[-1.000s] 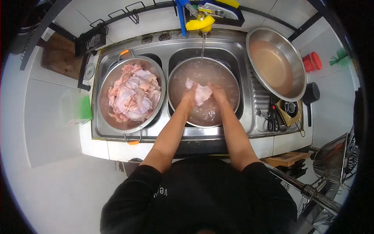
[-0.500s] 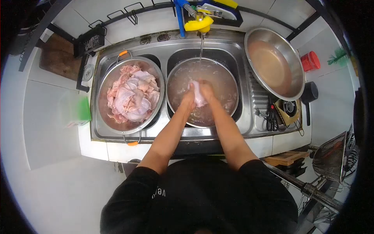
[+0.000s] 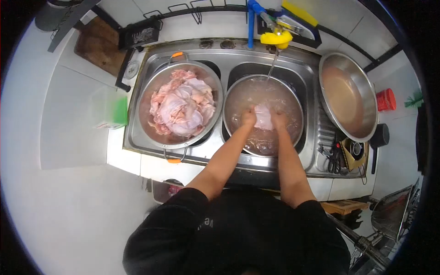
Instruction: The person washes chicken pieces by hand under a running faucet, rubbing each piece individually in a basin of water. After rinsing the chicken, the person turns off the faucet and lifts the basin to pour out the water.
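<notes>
A pale piece of raw meat [image 3: 263, 117] is held between my two hands at the water's surface in a round metal basin [image 3: 300, 130], which sits in the right sink bowl. My left hand [image 3: 248, 118] grips its left side and my right hand [image 3: 279, 120] its right side; the fingertips are partly hidden by meat and cloudy water. From the tap with a yellow piece on it [image 3: 277, 39], water runs into the basin's far side. To the left, a colander-like metal pan with orange handles [image 3: 145, 105] holds a pile of raw meat [image 3: 183, 105].
A large metal bowl of cloudy liquid [image 3: 371, 117] rests on the drainboard at the right. Scissors [image 3: 334, 161], a small stove-like item [image 3: 355, 149], a dark saucepan [image 3: 380, 135] and a red cup [image 3: 386, 99] are near it. A green-and-clear container [image 3: 120, 111] stands left.
The camera view has turned, shifting the sink rightward. The meat is now spread flatter between my hands, which are farther apart.
</notes>
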Motion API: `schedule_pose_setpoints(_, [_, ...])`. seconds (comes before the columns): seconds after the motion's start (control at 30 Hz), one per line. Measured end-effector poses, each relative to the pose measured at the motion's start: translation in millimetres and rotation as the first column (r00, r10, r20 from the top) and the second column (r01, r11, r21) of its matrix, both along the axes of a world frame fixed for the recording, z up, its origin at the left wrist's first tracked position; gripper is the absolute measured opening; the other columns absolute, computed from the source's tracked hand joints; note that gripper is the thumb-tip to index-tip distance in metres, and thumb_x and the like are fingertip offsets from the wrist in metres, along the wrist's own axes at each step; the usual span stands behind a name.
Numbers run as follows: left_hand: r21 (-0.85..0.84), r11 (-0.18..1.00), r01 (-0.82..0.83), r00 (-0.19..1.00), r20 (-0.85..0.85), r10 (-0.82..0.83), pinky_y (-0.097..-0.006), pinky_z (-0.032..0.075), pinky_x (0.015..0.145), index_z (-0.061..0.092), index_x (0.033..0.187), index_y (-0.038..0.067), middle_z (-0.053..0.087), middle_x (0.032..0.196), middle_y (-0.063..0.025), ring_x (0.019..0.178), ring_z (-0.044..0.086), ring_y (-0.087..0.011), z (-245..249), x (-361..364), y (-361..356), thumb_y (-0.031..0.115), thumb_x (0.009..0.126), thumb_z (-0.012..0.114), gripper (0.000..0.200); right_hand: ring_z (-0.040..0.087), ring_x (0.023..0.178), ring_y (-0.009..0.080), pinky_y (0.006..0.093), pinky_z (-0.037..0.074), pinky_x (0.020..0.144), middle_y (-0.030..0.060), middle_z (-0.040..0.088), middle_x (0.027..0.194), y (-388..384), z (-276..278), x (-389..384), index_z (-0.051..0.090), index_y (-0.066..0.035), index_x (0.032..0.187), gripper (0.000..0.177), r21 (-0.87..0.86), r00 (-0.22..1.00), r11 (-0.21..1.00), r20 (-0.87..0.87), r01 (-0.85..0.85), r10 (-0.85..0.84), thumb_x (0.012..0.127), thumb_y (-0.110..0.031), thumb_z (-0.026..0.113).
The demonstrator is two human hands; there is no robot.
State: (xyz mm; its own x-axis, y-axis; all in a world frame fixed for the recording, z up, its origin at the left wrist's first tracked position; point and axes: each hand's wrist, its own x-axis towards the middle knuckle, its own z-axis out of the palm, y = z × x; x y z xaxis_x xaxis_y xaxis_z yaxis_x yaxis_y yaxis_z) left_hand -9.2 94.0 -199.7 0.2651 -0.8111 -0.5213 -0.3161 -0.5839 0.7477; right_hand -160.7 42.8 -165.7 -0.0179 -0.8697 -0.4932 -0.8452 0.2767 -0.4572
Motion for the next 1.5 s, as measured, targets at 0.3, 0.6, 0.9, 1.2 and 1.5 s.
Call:
schedule_pose_setpoints(0.3, [0.368,0.918,-0.148,0.462,-0.795,0.393,-0.0471,0.046,0.084,0.043,0.126,0.007,0.056,0.114,-0.0154,0.092,0.06,-0.0328,52,-12,13,0.056,0.087,0.041,0.062,0.061,0.089,0.022,0.0336,0.052,0.078,0.0129,0.06,0.1,14,49,17,0.051,-0.002,0.11,0.027,0.438,-0.061,0.885,0.899,0.157,-0.434,0.084,-0.007,0.057])
schedule_pose_setpoints(0.6, [-0.418,0.757,-0.502,0.779,-0.598,0.186,-0.0258,0.045,0.05,0.06,0.085,0.01,0.06,0.077,-0.0022,0.058,0.053,-0.0117,122,36,8,0.027,0.088,0.057,0.017,0.054,0.107,0.0271,0.0353,0.047,0.086,0.0135,0.053,0.121,24,4,-18,0.038,-0.007,0.13,0.059,-0.056,0.665,0.987,0.732,-0.151,0.144,0.077,-0.012,0.063])
schedule_pose_setpoints(0.9, [-0.451,0.883,-0.133,0.873,0.369,0.32,-0.0345,0.041,0.087,0.053,0.111,-0.003,0.056,0.109,-0.019,0.102,0.053,-0.0266,237,184,88,0.04,0.082,0.06,0.052,0.058,0.097,0.0332,0.0386,0.047,0.084,0.0193,0.06,0.107,46,15,3,0.062,-0.001,0.102,0.031,-0.021,0.717,0.745,-0.29,-0.667,0.634,0.075,-0.016,0.061])
schedule_pose_setpoints(1.2, [-0.379,0.921,-0.087,0.99,-0.137,0.037,-0.035,0.035,0.098,0.042,0.129,0.001,0.052,0.124,-0.013,0.118,0.045,-0.0249,147,57,43,0.031,0.084,0.061,0.057,0.061,0.088,0.0189,0.0328,0.052,0.072,0.0072,0.061,0.1,9,46,-27,0.055,-0.007,0.111,0.033,0.367,0.209,0.921,0.918,-0.129,-0.337,0.081,-0.019,0.058])
schedule_pose_setpoints(1.5, [0.073,0.995,-0.072,0.628,-0.772,0.102,-0.0385,0.048,0.08,0.047,0.118,0.007,0.058,0.106,-0.008,0.097,0.057,-0.0196,65,-4,13,0.036,0.084,0.058,0.046,0.058,0.078,0.0111,0.0251,0.049,0.066,0.0026,0.06,0.088,29,28,-35,0.056,-0.007,0.099,0.019,0.256,0.367,0.964,0.906,-0.077,-0.211,0.082,-0.013,0.063])
